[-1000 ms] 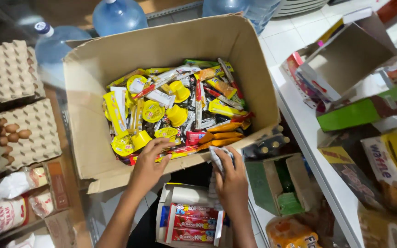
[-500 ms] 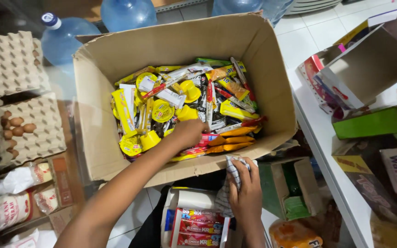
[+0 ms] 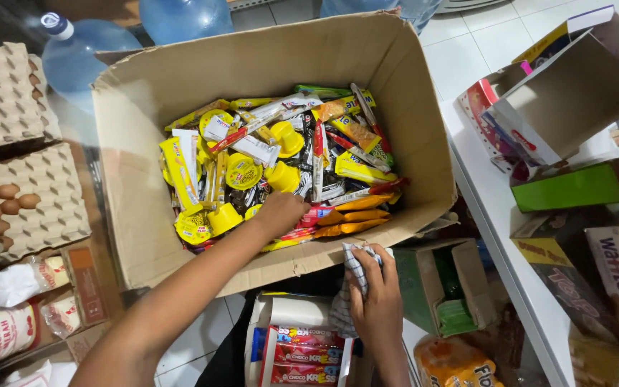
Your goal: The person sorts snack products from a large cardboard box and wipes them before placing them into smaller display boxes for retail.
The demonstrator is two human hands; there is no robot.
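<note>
Snacks (image 3: 274,168), a bright heap of yellow, orange and red sachets and small yellow cups, fill the cardboard box (image 3: 410,93). Left hand (image 3: 281,213) digs among them, grip hidden; right hand (image 3: 376,290) clutches a checked cloth (image 3: 349,276) below the box.

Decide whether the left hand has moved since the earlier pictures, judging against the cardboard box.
Yes. The left hand has gone from the box's near rim forward into it, and now rests among the snack packets.

A big open brown cardboard box (image 3: 137,179) holds yellow, orange and red snack sachets (image 3: 281,165). Below it, an open white carton of red bars (image 3: 302,351). A green box (image 3: 574,188) sits right.
</note>
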